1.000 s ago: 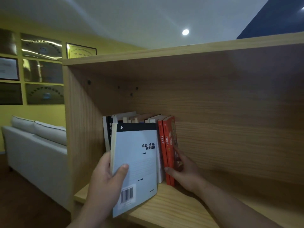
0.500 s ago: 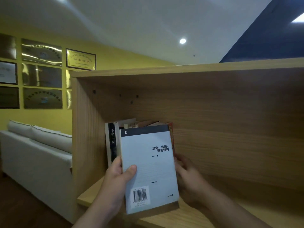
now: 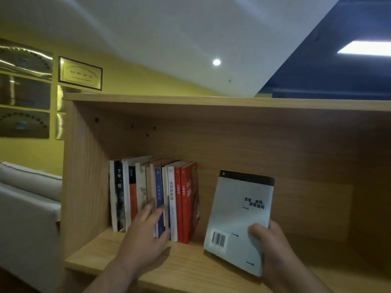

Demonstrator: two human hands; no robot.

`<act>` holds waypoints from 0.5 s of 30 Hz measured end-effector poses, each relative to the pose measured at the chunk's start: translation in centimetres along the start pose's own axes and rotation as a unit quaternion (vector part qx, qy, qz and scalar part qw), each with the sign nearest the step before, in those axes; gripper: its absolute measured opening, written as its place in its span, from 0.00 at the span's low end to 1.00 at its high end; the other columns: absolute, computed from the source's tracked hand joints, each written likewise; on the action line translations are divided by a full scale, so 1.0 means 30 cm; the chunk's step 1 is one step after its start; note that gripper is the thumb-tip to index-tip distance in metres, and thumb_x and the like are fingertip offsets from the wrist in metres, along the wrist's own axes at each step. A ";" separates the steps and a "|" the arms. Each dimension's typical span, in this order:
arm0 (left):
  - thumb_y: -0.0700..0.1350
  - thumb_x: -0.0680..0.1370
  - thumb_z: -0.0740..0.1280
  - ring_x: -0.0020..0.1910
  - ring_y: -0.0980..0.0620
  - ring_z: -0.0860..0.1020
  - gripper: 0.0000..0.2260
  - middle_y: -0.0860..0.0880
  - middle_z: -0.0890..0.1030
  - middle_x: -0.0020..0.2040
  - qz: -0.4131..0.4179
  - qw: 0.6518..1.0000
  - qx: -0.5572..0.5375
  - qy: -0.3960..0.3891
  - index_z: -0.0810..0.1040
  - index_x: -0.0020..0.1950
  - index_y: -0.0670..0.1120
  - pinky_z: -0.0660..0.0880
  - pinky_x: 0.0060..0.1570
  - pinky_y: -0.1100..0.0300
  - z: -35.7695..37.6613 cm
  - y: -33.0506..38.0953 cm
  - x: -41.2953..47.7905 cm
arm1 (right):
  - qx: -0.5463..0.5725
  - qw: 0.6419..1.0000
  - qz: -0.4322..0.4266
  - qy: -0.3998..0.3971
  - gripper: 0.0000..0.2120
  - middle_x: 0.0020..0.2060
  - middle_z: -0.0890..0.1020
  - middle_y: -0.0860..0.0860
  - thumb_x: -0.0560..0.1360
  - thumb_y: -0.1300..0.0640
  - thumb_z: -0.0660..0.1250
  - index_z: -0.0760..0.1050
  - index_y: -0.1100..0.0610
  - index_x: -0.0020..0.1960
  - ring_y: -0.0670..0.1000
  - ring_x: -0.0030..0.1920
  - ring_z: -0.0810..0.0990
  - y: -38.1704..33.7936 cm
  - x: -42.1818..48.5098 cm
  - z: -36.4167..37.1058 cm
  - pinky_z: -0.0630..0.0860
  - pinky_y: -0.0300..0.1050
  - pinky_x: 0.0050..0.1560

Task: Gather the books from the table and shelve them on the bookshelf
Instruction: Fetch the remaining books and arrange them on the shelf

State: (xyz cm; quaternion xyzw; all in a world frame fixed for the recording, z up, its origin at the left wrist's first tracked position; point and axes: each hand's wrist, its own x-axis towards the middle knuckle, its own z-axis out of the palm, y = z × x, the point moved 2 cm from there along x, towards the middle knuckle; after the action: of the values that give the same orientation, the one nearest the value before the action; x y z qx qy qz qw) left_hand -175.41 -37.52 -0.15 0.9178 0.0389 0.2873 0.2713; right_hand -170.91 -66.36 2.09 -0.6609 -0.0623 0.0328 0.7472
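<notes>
A pale grey book (image 3: 237, 216) with a black top band and a barcode stands tilted on the wooden shelf board (image 3: 190, 265), gripped at its lower right by my right hand (image 3: 273, 248). It is apart from the row, to the right. A row of upright books (image 3: 152, 197) fills the shelf's left end, finishing in two red books (image 3: 188, 199). My left hand (image 3: 143, 240) has its fingers spread against the spines in the middle of that row and holds nothing.
The wooden bookshelf has a side wall (image 3: 82, 176) at the left and a top board (image 3: 211, 100) above. Bare shelf stretches right of the grey book. A pale sofa (image 3: 25, 204) stands left of the shelf, under framed plaques (image 3: 80, 73) on a yellow wall.
The grey book passed from my left hand to my right hand and moved right, past the red books. My left hand went to the spines of the row.
</notes>
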 end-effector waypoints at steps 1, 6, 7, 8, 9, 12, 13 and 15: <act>0.58 0.78 0.66 0.80 0.56 0.47 0.33 0.59 0.46 0.81 0.001 1.000 -0.001 -0.015 0.54 0.79 0.64 0.54 0.77 0.50 0.012 -0.007 0.001 | -0.018 0.999 -0.017 0.026 0.11 0.50 0.84 0.61 0.79 0.68 0.63 0.76 0.55 0.56 0.66 0.50 0.84 -0.005 0.003 0.001 0.81 0.69 0.53; 0.54 0.78 0.66 0.80 0.54 0.49 0.33 0.62 0.40 0.80 -0.005 1.000 -0.007 -0.023 0.54 0.79 0.64 0.58 0.77 0.49 0.022 -0.028 0.011 | -0.182 0.975 -0.101 0.076 0.06 0.45 0.82 0.48 0.80 0.63 0.65 0.76 0.55 0.54 0.49 0.44 0.81 -0.006 0.025 0.104 0.78 0.45 0.38; 0.54 0.78 0.66 0.80 0.55 0.49 0.32 0.62 0.40 0.80 -0.005 1.000 -0.018 -0.021 0.55 0.79 0.63 0.58 0.77 0.49 0.021 -0.030 0.013 | -0.200 0.971 -0.113 0.074 0.06 0.44 0.81 0.46 0.80 0.64 0.65 0.75 0.54 0.54 0.46 0.43 0.79 0.002 0.036 0.137 0.75 0.40 0.36; 0.53 0.78 0.67 0.80 0.55 0.48 0.32 0.63 0.41 0.80 -0.003 1.000 -0.024 -0.018 0.55 0.79 0.63 0.57 0.77 0.50 0.023 -0.032 0.015 | -0.211 0.967 -0.122 0.072 0.07 0.42 0.80 0.46 0.80 0.65 0.64 0.75 0.54 0.53 0.44 0.42 0.78 0.009 0.045 0.174 0.73 0.38 0.34; 0.53 0.78 0.67 0.80 0.56 0.48 0.32 0.63 0.41 0.80 -0.003 1.000 -0.025 -0.017 0.56 0.79 0.62 0.57 0.77 0.50 0.023 -0.033 0.014 | -0.218 0.965 -0.129 0.071 0.08 0.41 0.79 0.45 0.80 0.66 0.64 0.75 0.54 0.52 0.43 0.40 0.77 0.020 0.059 0.210 0.72 0.36 0.33; 0.54 0.78 0.67 0.80 0.56 0.50 0.32 0.63 0.42 0.80 -0.002 1.000 -0.024 -0.014 0.57 0.79 0.62 0.58 0.77 0.49 0.021 -0.037 0.018 | -0.241 0.959 -0.142 0.045 0.08 0.40 0.79 0.43 0.79 0.63 0.65 0.77 0.53 0.56 0.44 0.42 0.80 0.051 0.102 0.315 0.74 0.33 0.35; 0.54 0.78 0.66 0.80 0.56 0.50 0.31 0.63 0.43 0.80 0.002 1.000 -0.027 -0.014 0.57 0.79 0.62 0.59 0.77 0.49 0.019 -0.037 0.019 | -0.252 0.957 -0.140 0.022 0.09 0.42 0.80 0.43 0.80 0.60 0.66 0.77 0.52 0.59 0.45 0.45 0.81 0.058 0.111 0.351 0.74 0.32 0.36; 0.53 0.78 0.67 0.80 0.56 0.52 0.31 0.63 0.44 0.80 0.007 1.000 -0.027 -0.013 0.57 0.78 0.62 0.60 0.77 0.51 0.017 -0.033 0.019 | -0.273 0.953 -0.126 -0.040 0.16 0.50 0.82 0.43 0.79 0.53 0.69 0.73 0.46 0.66 0.44 0.50 0.82 0.064 0.123 0.400 0.79 0.34 0.43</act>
State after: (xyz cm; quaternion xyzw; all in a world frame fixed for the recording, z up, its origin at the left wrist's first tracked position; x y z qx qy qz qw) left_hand -174.57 -36.79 -0.72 0.9139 0.0216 0.2782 0.2948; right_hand -168.85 -53.82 1.80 -0.8245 -0.1820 -0.0536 0.5331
